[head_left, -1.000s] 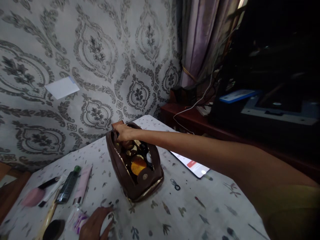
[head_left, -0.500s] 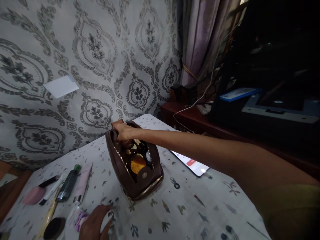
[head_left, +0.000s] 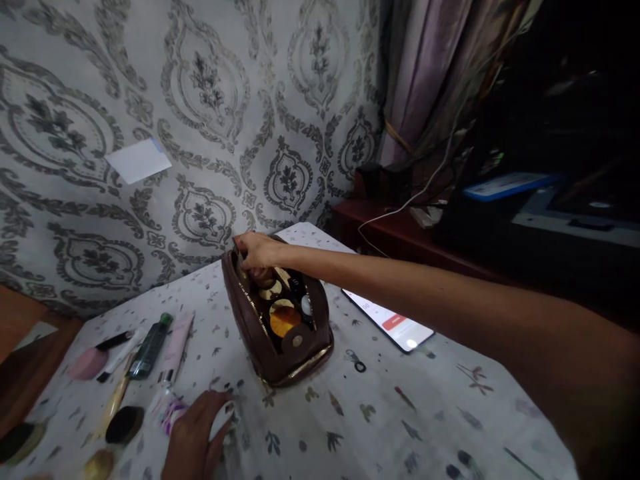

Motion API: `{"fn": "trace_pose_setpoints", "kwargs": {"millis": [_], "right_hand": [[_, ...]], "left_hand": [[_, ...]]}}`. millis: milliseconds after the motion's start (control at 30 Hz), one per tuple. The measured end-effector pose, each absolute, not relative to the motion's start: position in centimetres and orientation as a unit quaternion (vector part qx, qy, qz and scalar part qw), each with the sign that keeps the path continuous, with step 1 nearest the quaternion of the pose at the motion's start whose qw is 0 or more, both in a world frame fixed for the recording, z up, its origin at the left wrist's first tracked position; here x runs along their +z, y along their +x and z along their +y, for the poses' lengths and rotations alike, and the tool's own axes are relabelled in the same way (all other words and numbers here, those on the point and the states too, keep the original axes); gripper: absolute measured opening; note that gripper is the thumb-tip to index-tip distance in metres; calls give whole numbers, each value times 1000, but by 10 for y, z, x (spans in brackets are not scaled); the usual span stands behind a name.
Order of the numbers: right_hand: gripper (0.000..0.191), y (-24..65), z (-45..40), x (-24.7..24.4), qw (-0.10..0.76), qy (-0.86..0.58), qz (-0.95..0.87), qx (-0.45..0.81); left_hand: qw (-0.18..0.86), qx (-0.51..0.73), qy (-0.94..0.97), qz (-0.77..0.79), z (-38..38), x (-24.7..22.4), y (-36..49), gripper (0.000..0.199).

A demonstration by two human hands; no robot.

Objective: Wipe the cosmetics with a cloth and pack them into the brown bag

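Note:
A dark brown makeup bag (head_left: 300,363) stands unzipped on the table, with round gold-and-orange compacts (head_left: 285,321) inside. My right hand (head_left: 257,253) reaches into its far end, fingers curled at the inner edge; what they grip is hidden. Low in the view, my left hand (head_left: 197,427) is closed around a white-and-purple tube (head_left: 173,415), whose white end shows between thumb and fingers. Left of it lie a pink tube (head_left: 177,343), a dark green bottle (head_left: 151,350), a brush with a pale handle (head_left: 117,400) and a pink sponge-like piece (head_left: 89,363).
A phone (head_left: 400,325) with a lit screen lies right of the bag, beneath my right forearm. The patterned tablecloth (head_left: 380,427) runs up to a damask-papered wall (head_left: 210,133). A dark red ledge (head_left: 390,227) with a white cable borders the right side.
The view has shifted, so everything sits a little further right and more items show at lower left. My right hand stays at the bag's far end; my left keeps hold of the tube.

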State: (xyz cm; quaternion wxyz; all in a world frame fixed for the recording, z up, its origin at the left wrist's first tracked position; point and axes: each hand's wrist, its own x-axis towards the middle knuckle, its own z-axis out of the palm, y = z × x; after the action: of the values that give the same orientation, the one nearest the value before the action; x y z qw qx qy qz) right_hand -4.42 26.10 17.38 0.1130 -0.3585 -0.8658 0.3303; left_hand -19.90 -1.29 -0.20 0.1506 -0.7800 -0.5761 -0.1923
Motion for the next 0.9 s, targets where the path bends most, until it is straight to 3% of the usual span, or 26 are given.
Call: {"fn": "trace_pose_setpoints", "kwargs": {"millis": [167, 200, 300, 400, 733, 900], "right_hand": [[28, -28, 241, 180, 173, -322, -856, 365], [27, -21, 233, 181, 221, -311, -832, 403], [10, 5, 204, 178, 309, -247, -773, 496], [26, 32, 175, 170, 332, -191, -768, 514], [33, 53, 97, 106, 233, -184, -808, 509], [30, 40, 73, 67, 144, -211, -777, 575]], "left_hand": [[130, -213, -756, -605, -17, 7, -188, 30], [124, -212, -753, -610, -18, 13, -185, 31], [98, -227, -743, -621, -17, 31, -179, 30], [94, -245, -731, -629, -18, 45, -182, 27], [111, -162, -588, -785, -24, 53, -247, 26], [129, -108, -472, -866, -16, 70, -290, 28]]}}
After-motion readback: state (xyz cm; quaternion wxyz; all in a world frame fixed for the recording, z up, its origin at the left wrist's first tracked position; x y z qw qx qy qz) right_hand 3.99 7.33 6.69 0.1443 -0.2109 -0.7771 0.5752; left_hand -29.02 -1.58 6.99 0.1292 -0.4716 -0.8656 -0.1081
